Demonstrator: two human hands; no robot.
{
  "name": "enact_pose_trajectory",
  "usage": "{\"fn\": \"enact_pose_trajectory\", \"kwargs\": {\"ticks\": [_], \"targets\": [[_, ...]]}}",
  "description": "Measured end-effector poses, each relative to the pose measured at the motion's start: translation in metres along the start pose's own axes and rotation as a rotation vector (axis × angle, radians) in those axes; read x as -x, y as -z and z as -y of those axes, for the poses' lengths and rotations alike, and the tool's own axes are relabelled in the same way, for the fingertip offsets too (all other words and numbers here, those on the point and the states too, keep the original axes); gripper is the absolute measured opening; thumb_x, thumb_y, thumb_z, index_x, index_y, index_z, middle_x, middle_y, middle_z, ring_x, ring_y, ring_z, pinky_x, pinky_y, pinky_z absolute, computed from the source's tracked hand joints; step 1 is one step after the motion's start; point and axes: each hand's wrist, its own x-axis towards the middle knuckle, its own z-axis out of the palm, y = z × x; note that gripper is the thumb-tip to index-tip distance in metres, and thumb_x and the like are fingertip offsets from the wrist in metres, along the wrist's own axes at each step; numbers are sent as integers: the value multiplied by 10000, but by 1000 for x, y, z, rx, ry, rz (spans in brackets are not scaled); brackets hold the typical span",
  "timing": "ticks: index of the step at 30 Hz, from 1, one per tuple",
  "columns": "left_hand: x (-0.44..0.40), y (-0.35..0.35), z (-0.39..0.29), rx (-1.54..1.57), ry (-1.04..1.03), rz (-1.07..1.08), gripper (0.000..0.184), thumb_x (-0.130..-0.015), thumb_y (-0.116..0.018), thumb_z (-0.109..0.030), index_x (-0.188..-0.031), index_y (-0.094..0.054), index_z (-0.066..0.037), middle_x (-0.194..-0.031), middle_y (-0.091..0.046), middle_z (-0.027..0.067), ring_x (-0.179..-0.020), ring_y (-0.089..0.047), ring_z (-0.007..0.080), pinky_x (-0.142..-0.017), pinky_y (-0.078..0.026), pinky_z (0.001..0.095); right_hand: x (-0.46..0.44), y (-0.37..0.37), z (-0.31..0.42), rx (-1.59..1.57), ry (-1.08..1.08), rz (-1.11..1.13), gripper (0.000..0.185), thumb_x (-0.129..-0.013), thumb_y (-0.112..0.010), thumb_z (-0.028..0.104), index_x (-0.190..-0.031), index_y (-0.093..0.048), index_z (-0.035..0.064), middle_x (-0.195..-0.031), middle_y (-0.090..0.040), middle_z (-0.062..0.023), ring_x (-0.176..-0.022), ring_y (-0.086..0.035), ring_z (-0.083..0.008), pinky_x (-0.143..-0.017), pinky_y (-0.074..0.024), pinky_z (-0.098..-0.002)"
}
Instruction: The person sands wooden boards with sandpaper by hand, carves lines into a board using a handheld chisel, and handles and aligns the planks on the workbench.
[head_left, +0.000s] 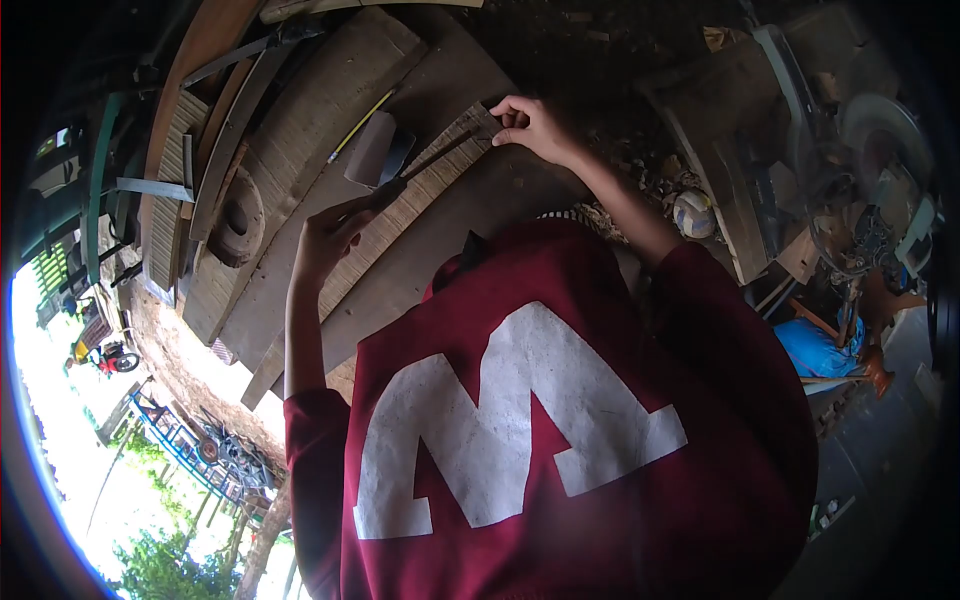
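Observation:
My left hand is closed around the wide dark handle end of a long, thin dark tool, which looks like a file. The tool lies slantwise along a narrow wooden board, its tip pointing toward my right hand. At the board's far upper end, my right thumb and forefinger are bent around the edge, gripping it. Just beyond the tool sit a brownish block and a yellow pencil.
Wide planks lie under and behind the board. A round wooden piece with a hollow is at the left. To the right are a pale ball, a fan-like round guard and a blue bag. A red motorbike stands outside.

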Motion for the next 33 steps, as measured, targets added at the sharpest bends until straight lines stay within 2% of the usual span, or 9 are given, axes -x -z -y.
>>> {"fn": "enact_pose_trajectory", "kwargs": {"ticks": [2,5,10,15,21,28,33], "targets": [[-3,-1,5,22,5,-16,311,-789,-631,-243,-1052,-618,-77,-580,-492,-30,-494,-403,21,-428,-324,184,-1,0,-1,-9,-14,25,352,-639,-744,133,-938,-581,40,-684,-532,11,-583,-468,-69,-541,-400,-229],[-6,-2,2,36,1,-17,298,-781,-638,-250,-1020,-634,-72,-564,-477,-34,-491,-402,27,-426,-321,190,-1,-2,-6,-29,-2,19,352,-643,-741,140,-940,-580,39,-687,-530,9,-586,-467,-68,-542,-398,-228],[-23,-9,-6,57,-61,12,285,-770,-645,-246,-992,-646,-67,-553,-468,-34,-489,-401,33,-432,-325,197,0,-3,-5,-28,2,7,344,-638,-735,154,-925,-587,36,-670,-558,-10,-585,-514,-100,-555,-417,-255],[-19,-6,-21,80,-17,46,271,-771,-635,-219,-977,-646,-42,-565,-473,-29,-481,-381,33,-426,-295,196,2,0,1,-6,-4,-3,341,-638,-734,151,-927,-590,39,-670,-557,-13,-586,-516,-106,-560,-419,-257],[-4,11,9,143,111,-48,304,-774,-630,-211,-987,-625,5,-578,-457,-35,-480,-385,35,-403,-266,191,0,-1,-3,-10,-12,32,354,-642,-740,145,-947,-594,42,-691,-535,5,-588,-475,-75,-544,-406,-234],[-9,3,21,242,145,-35,328,-768,-637,-221,-996,-615,13,-571,-444,-32,-473,-392,37,-391,-269,192,0,-3,-7,7,52,10,355,-646,-741,142,-957,-600,44,-693,-527,10,-573,-470,-71,-532,-408,-228],[-15,0,16,249,148,-12,267,-768,-634,-227,-904,-631,3,-556,-427,-30,-458,-369,40,-388,-247,192,0,-3,-9,3,52,4,349,-648,-741,141,-954,-603,46,-693,-529,10,-575,-471,-68,-532,-408,-227]]}}
